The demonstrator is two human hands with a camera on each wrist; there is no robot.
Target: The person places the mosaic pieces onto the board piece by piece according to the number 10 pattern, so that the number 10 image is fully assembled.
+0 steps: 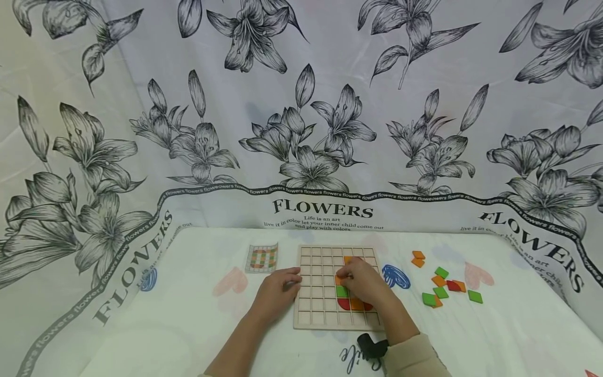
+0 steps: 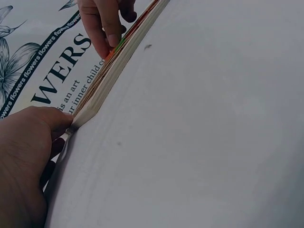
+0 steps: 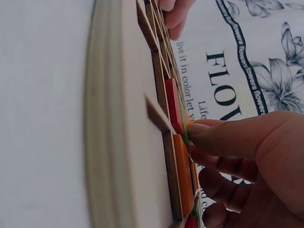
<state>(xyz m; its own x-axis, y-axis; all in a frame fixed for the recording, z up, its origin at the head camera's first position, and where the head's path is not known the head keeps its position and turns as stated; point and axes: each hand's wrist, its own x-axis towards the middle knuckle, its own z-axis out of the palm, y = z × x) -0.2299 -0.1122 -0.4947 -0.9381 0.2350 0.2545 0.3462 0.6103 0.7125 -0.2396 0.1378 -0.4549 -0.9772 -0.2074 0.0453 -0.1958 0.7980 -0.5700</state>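
Note:
A wooden grid board lies on the white cloth, with red, orange and green tiles in its right half. My left hand holds the board's left edge; in the left wrist view the thumb lies against its corner. Over the right half, my right hand pinches an orange tile at the grid's surface between thumb and fingers. A green tile and a red tile sit in cells just below. The right hand hides part of the tile pattern.
A small pattern card lies beyond the left hand. Loose green tiles, orange tiles and a red tile are scattered right of the board. A black object is by the right sleeve. A flower-printed curtain hangs behind.

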